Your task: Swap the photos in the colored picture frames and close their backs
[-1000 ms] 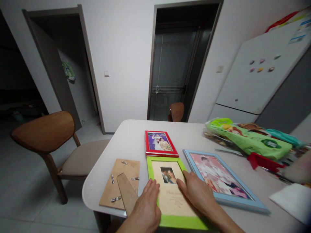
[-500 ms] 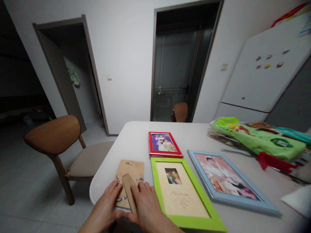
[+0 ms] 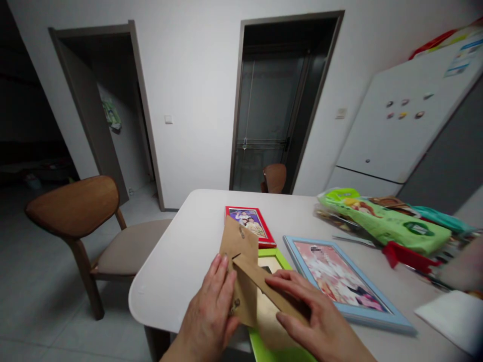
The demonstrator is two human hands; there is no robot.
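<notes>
**Backing board lifted above the green frame, not yet seated**

While both hands hold the brown backing board [image 3: 241, 261] up from the table [image 3: 181, 261], the green frame [image 3: 277, 352] lies flat below it, at the near edge, with its opening facing up. The left hand [image 3: 211, 317] is closed around the left edge of the board, fingers on the front and the thumb hidden behind. The right hand [image 3: 317, 322] is half open; its fingers lie on the folding stand [image 3: 267, 294], the narrow strip that is hinged to the board and now points toward the right. The board is tilted, with its top corner reaching over the red frame [image 3: 249, 224], and it hides most of the green frame's middle; only a part of the mat and the photo shows behind it.

As I judge it, the work is somewhere in the middle. The board is off the table and in hand, directly above the frame it seems to belong to, but it is not inside the frame and no clip is turned. Whether the photo sits correctly in the opening I cannot tell, because the board covers it.

The blue frame [image 3: 347, 281] lies to the right, just beside the green one. Farther right there is a green packet [image 3: 381, 221] among other things, and a wooden chair [image 3: 75, 216] stands at the left of the table.
</notes>
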